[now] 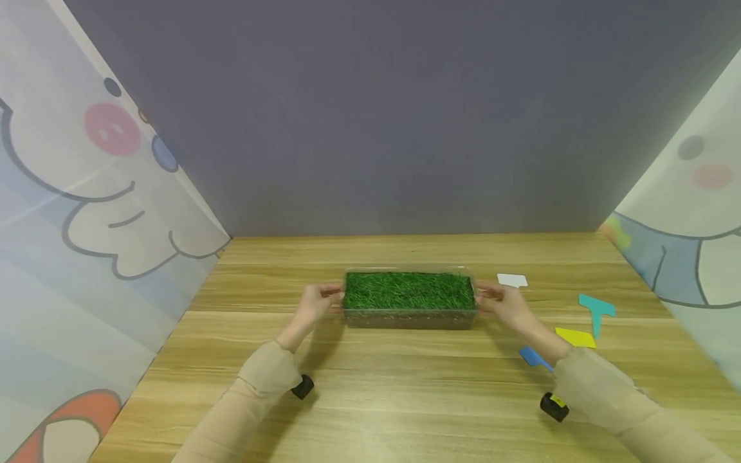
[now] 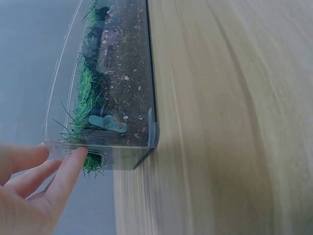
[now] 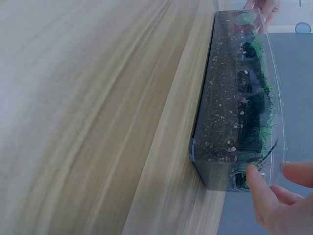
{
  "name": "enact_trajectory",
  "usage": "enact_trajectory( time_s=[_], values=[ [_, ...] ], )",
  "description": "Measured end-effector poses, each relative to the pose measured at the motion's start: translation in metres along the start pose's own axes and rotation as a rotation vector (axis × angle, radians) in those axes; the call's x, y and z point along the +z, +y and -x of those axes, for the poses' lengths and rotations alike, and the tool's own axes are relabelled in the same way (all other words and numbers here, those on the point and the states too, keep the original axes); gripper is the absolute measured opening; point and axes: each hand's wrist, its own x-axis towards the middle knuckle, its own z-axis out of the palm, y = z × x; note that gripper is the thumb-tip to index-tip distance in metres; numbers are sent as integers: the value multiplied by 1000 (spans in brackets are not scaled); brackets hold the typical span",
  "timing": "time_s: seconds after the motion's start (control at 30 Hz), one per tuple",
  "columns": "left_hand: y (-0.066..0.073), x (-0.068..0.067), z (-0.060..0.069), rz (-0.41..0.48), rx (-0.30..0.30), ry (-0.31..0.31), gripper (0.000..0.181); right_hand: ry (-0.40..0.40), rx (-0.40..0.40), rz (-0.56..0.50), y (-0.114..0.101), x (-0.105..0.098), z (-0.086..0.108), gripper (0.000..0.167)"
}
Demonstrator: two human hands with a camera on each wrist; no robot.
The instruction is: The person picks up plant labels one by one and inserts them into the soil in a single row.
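A long clear box (image 1: 409,319) holds brown soil topped with green grass (image 1: 410,290). My left hand (image 1: 315,305) is at its left end, fingers extended and spread, fingertips touching the end wall near the rim. At the opposite end my right hand (image 1: 505,305) touches the box in the same way. Through the clear side, the left wrist view shows a teal piece (image 2: 107,123) against the soil (image 2: 128,78). In the right wrist view the box (image 3: 220,98) stands close to the tabletop; whether its base touches the wood cannot be told.
Right of the box on the wooden table (image 1: 417,392) lie a white tag (image 1: 512,280), a teal T-shaped tag (image 1: 596,308), a yellow tag (image 1: 576,337) and a blue tag (image 1: 534,357), partly beside the forearm. A grey panel (image 1: 376,122) stands behind; cartoon-printed sheets flank both sides.
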Motion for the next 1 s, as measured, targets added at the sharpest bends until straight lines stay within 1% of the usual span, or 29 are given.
enact_trajectory(
  time_s=[0.23, 0.4, 0.5, 0.6, 0.7, 0.87, 1.0],
  values=[
    [0, 0, -1, 27, -17, 2, 30, 0, -5, 14, 0, 0, 1, 45],
    [0, 0, -1, 3, -30, 1, 29, 14, -13, 45, 0, 0, 1, 44],
    [0, -1, -1, -20, -40, 1, 30, 20, -7, 42, -1, 1, 2, 44],
    [1, -2, 0, -23, -45, -2, 30, 24, -7, 47, -3, 1, 2, 44],
    [2, -2, 2, -1, -52, -6, 31, 29, -3, 72, -4, 1, 3, 43],
    [3, -3, 3, 11, -36, -7, 30, 30, 29, 73, -7, 1, 4, 44],
    [3, -3, 4, 5, -38, -3, 30, 25, 41, 62, -8, 0, 4, 44]
  ],
)
